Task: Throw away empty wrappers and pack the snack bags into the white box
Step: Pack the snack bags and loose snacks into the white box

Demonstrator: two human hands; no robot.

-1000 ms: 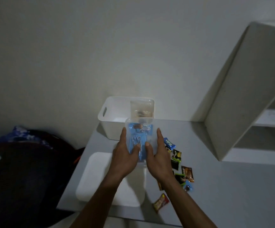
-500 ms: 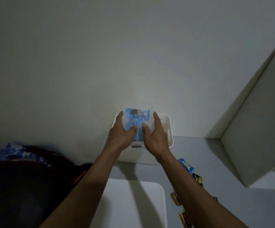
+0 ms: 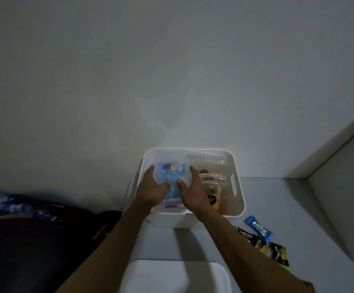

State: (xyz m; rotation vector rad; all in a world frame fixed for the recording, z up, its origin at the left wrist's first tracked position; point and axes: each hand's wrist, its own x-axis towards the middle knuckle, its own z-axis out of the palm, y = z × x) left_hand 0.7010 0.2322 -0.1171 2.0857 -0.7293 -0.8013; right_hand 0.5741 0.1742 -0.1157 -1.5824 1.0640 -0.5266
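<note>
Both hands reach into the white box [image 3: 238, 205] at the centre of the frame; the left hand [image 3: 152, 188] and the right hand [image 3: 192, 190] each grip one side of a clear bag [image 3: 171, 178], thumbs laid across its front and fingers curled around its edges, so the bag is pinched between them; inside it show blue wrappers (the print is too blurred to read), and a small pink label sits near its lower end; the bag lies in the left half of the box, its near end close to the front wall; whether it touches the floor of the box cannot be told; beside it, in the right half, a second clear bag [image 3: 212, 176] lies flat with brown and orange contents showing through the film; the box has a slot handle in its right wall and stands on a grey table [image 3: 277, 199], against the pale wall that fills the upper frame; to the lower right of the box, on the table, lie loose snacks: a blue packet [image 3: 258, 228] set at a slant and, just beside it, black packets [image 3: 256, 242] with yellow and green print; a white lid [image 3: 171, 278] sits at the bottom centre, below the box; a white shelf [image 3: 345, 187] rises at the right edge; dark cloth [image 3: 34, 240] with a blue patch fills the lower left.
</note>
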